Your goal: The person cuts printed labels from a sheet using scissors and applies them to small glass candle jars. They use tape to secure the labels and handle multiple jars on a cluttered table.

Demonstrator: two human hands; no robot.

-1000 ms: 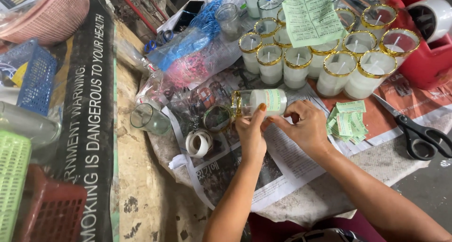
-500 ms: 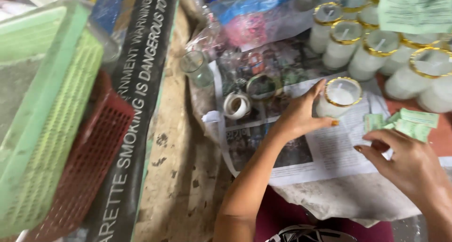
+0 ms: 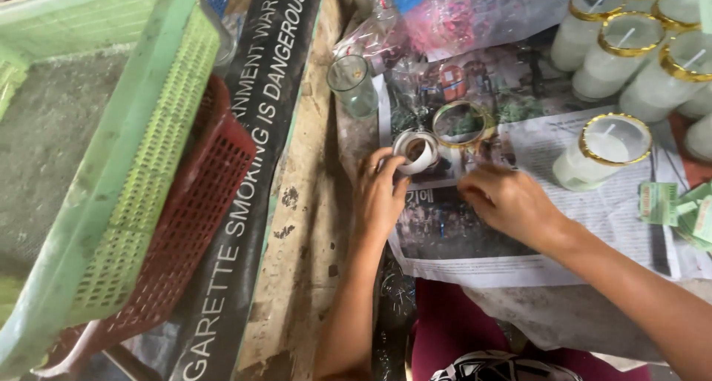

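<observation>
My left hand (image 3: 380, 197) rests on the newspaper (image 3: 519, 240) with its fingertips touching a white tape roll (image 3: 415, 151). My right hand (image 3: 508, 203) lies palm down on the paper just right of it, fingers curled near a gold-coloured ring (image 3: 460, 121). A glass candle with a gold rim (image 3: 602, 151) stands upright on the paper to the right of my right hand, apart from it. Neither hand lifts anything.
An empty clear glass (image 3: 354, 84) stands above the tape roll. Several gold-rimmed candles (image 3: 630, 47) crowd the top right. Green labels (image 3: 678, 207) lie at the right edge. A green basket (image 3: 96, 166) and a red basket (image 3: 193, 225) fill the left.
My left hand let go of the candle, which now stands on the paper, and moved left to the tape roll. My right hand came left too. The view shifted left.
</observation>
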